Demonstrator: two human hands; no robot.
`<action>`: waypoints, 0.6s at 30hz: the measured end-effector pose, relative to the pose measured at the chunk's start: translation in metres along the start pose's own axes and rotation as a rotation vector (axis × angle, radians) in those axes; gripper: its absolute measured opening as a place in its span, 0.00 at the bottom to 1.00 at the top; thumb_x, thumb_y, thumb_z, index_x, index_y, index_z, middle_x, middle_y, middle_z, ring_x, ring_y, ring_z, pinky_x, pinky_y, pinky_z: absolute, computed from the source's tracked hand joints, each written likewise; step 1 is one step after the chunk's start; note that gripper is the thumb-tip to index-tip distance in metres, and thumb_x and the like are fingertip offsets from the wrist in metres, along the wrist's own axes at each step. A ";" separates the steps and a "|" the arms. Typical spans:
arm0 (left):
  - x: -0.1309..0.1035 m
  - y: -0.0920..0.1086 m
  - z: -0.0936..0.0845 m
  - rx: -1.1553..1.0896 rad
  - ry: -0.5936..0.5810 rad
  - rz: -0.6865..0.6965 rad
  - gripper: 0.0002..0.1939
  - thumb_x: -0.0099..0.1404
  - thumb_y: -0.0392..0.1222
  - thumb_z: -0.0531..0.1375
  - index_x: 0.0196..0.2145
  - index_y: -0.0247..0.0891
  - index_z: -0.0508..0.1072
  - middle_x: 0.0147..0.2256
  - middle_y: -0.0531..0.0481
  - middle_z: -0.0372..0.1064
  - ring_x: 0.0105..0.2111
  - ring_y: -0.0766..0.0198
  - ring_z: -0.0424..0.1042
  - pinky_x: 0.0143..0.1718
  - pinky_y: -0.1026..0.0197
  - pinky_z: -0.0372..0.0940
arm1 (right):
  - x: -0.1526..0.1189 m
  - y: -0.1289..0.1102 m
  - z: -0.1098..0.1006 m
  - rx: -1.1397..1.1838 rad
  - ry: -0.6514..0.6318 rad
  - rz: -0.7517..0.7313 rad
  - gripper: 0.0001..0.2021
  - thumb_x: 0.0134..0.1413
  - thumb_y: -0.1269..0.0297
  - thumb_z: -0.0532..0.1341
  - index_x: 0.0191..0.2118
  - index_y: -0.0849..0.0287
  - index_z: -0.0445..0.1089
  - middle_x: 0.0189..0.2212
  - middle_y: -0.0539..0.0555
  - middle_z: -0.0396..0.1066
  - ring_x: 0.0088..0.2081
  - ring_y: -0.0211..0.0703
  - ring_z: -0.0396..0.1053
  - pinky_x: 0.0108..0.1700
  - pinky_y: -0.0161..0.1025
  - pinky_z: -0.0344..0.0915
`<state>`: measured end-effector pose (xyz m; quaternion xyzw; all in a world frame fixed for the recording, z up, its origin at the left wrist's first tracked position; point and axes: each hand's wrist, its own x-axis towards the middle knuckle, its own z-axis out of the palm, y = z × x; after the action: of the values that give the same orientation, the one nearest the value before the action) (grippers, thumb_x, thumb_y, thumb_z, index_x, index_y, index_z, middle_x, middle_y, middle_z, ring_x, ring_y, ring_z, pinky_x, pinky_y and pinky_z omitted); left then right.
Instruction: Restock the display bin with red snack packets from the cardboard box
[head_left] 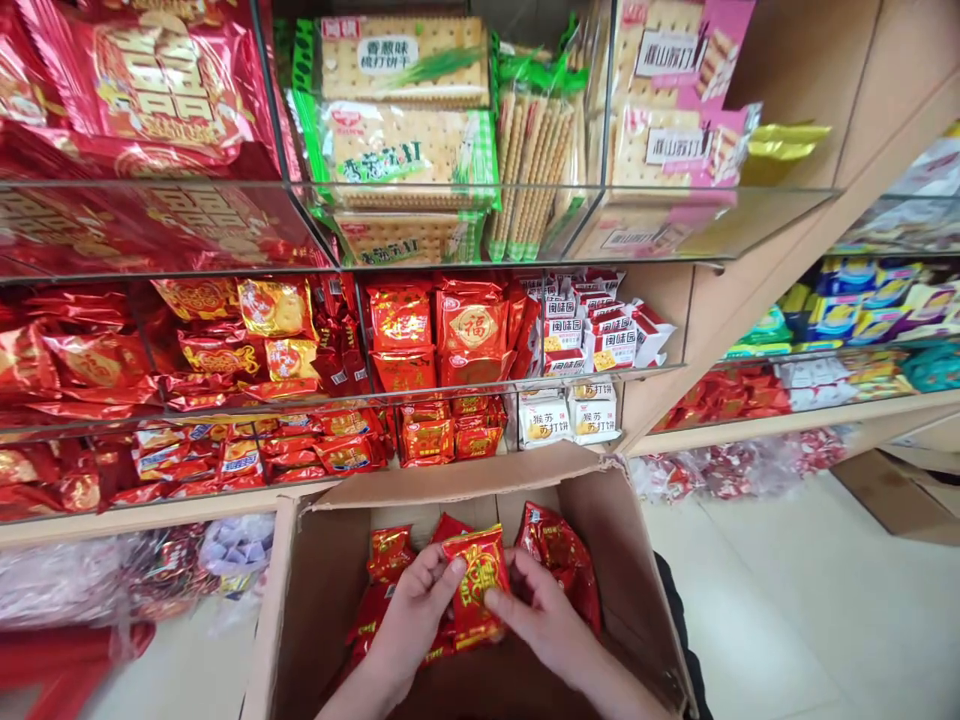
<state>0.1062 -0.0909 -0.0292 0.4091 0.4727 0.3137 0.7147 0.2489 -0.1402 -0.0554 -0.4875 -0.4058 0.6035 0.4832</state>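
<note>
A red packet (478,580) with yellow print is held between both hands, over an open cardboard box (634,560). My left hand (420,605) pinches its left edge with thumb and fingers. On the right side, my right hand (541,607) grips the same packet, its thumb on the front. Beneath and around the hands, more red packets lie in the box, including one at the left (390,553) and a larger one at the right (555,540).
Shelves with clear dividers stand beyond the box, stocked with green cracker packs (409,145), red packets (472,325) and white packets (546,418). Bagged goods (739,465) lie under the right shelf. Another cardboard box (892,495) sits on the floor at the right.
</note>
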 end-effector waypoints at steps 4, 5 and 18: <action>-0.005 -0.001 0.003 -0.084 -0.151 0.033 0.16 0.51 0.51 0.61 0.33 0.37 0.67 0.30 0.49 0.71 0.22 0.70 0.65 0.24 0.67 0.61 | -0.011 -0.012 0.004 0.010 -0.054 0.012 0.15 0.50 0.60 0.57 0.44 0.57 0.60 0.38 0.54 0.67 0.35 0.43 0.67 0.31 0.38 0.67; -0.007 0.001 0.003 -0.078 -0.178 0.038 0.15 0.52 0.50 0.61 0.32 0.37 0.67 0.30 0.49 0.71 0.23 0.69 0.66 0.25 0.67 0.61 | -0.013 -0.019 0.003 -0.019 -0.063 -0.012 0.14 0.50 0.61 0.58 0.44 0.57 0.61 0.39 0.54 0.67 0.37 0.43 0.67 0.35 0.39 0.67; 0.029 0.117 -0.084 1.028 0.216 0.569 0.14 0.58 0.51 0.52 0.38 0.41 0.68 0.37 0.52 0.71 0.37 0.63 0.69 0.37 0.66 0.63 | 0.027 -0.119 -0.050 -0.092 0.141 0.088 0.22 0.47 0.56 0.59 0.47 0.59 0.60 0.23 0.47 0.67 0.17 0.31 0.64 0.19 0.30 0.66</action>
<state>0.0312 0.0120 0.0436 0.7790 0.5057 0.2636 0.2606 0.3184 -0.0885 0.0439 -0.5677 -0.3764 0.5690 0.4607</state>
